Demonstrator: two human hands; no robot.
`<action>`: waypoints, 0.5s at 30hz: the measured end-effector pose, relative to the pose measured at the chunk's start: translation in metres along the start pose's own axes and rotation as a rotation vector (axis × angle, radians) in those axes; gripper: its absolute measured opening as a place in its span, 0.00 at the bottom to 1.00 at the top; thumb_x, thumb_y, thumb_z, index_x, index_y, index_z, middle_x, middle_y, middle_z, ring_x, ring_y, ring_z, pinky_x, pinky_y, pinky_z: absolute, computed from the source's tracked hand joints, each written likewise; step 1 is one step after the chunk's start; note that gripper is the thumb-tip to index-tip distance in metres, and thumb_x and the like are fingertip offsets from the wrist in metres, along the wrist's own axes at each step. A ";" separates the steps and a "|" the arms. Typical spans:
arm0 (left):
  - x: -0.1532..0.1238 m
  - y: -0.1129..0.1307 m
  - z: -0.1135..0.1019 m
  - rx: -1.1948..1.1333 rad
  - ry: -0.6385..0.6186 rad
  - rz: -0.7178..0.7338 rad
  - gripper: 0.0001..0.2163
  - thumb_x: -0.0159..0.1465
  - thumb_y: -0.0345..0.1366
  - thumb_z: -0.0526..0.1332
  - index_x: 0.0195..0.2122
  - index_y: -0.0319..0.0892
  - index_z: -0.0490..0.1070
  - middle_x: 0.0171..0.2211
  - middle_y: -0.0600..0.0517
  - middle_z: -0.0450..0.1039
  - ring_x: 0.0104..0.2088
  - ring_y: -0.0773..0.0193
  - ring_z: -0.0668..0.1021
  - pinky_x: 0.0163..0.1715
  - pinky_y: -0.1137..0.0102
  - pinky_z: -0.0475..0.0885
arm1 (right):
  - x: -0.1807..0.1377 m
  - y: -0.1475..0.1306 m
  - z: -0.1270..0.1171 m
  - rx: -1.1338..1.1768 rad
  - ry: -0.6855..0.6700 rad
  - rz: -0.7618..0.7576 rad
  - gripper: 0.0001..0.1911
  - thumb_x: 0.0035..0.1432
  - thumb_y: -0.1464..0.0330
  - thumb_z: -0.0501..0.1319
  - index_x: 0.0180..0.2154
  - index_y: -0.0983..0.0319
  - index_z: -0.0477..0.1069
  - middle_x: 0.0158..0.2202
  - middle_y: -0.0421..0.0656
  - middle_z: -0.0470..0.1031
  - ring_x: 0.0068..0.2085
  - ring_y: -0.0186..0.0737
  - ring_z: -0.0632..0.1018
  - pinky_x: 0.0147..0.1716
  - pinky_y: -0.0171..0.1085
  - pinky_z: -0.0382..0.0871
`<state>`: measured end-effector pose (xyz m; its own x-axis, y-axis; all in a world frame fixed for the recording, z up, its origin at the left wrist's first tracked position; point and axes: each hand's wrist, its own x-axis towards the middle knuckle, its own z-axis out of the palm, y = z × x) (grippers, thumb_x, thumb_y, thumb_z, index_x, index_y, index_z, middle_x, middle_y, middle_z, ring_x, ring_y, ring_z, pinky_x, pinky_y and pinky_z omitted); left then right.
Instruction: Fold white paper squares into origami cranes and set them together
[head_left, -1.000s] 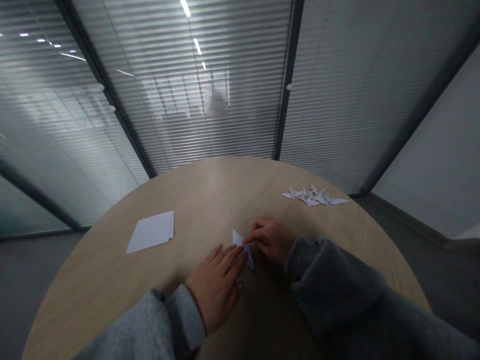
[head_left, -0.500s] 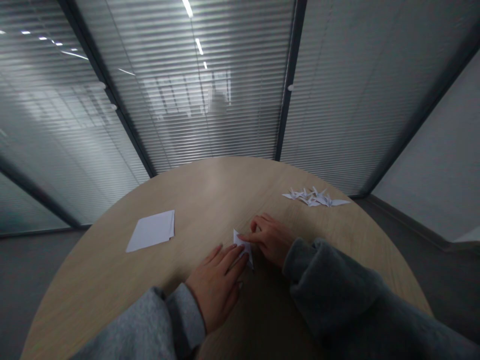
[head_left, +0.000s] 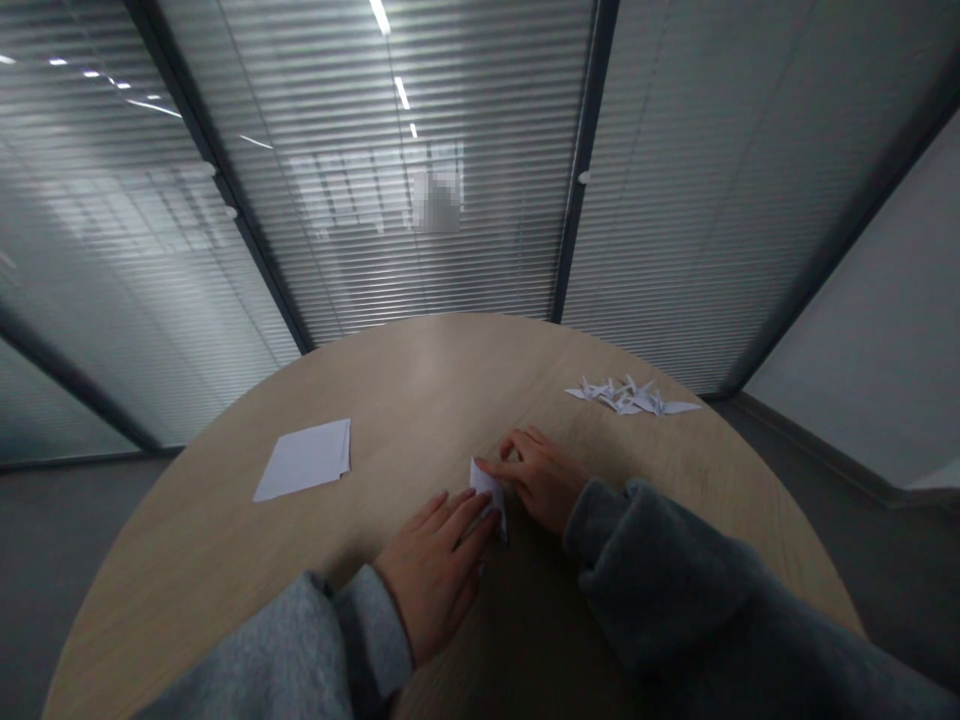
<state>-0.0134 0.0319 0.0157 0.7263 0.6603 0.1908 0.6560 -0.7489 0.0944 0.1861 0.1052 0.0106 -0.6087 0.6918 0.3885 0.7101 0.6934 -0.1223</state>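
Note:
A small piece of folded white paper (head_left: 487,484) lies on the table between my hands, its pointed end away from me. My left hand (head_left: 437,570) rests flat with its fingers stretched out, the fingertips covering the near part of the paper. From the right, my right hand (head_left: 538,478) reaches in with its index fingertip on the paper's far end. The other fingers of that hand are curled in, and its thumb is mostly hidden. Part of the paper is out of sight beneath my left fingers.
White paper sheets (head_left: 304,461) lie stacked at the left of the round wooden table (head_left: 420,385). At the far right is a pile of folded paper cranes (head_left: 630,396). Glass panels with blinds (head_left: 427,270) stand just beyond the table's far edge.
My right index fingertip has slid slightly toward the paper's far end, and more of the paper's upper face shows. My left hand stays nearly in place.

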 end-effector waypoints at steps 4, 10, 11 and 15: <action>-0.001 0.000 0.001 -0.008 0.003 0.007 0.26 0.57 0.27 0.52 0.59 0.37 0.55 0.59 0.41 0.60 0.59 0.51 0.63 0.57 0.51 0.59 | 0.000 0.001 0.001 0.003 -0.019 0.009 0.19 0.57 0.77 0.56 0.47 0.53 0.74 0.37 0.47 0.66 0.38 0.42 0.64 0.37 0.39 0.61; -0.002 0.000 0.003 -0.018 0.022 0.007 0.26 0.57 0.26 0.52 0.59 0.38 0.55 0.59 0.41 0.60 0.59 0.51 0.63 0.57 0.51 0.60 | 0.000 0.000 0.002 -0.062 -0.024 -0.010 0.19 0.56 0.76 0.58 0.46 0.52 0.74 0.38 0.47 0.65 0.38 0.42 0.64 0.37 0.39 0.59; -0.002 -0.001 0.004 -0.018 0.020 0.010 0.27 0.57 0.26 0.52 0.59 0.38 0.55 0.59 0.41 0.60 0.59 0.51 0.63 0.57 0.51 0.60 | -0.001 0.000 0.002 -0.068 -0.023 -0.012 0.20 0.55 0.76 0.58 0.47 0.51 0.74 0.38 0.47 0.65 0.38 0.42 0.63 0.37 0.39 0.59; -0.001 -0.001 0.004 -0.010 -0.002 0.013 0.28 0.55 0.25 0.52 0.59 0.37 0.55 0.60 0.41 0.60 0.60 0.49 0.62 0.56 0.51 0.60 | -0.001 -0.002 0.001 -0.078 -0.035 -0.002 0.20 0.55 0.76 0.58 0.46 0.50 0.74 0.38 0.47 0.66 0.38 0.43 0.64 0.36 0.39 0.59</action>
<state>-0.0141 0.0319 0.0111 0.7353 0.6504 0.1904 0.6443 -0.7580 0.1015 0.1847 0.1036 0.0096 -0.6211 0.6980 0.3564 0.7334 0.6780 -0.0498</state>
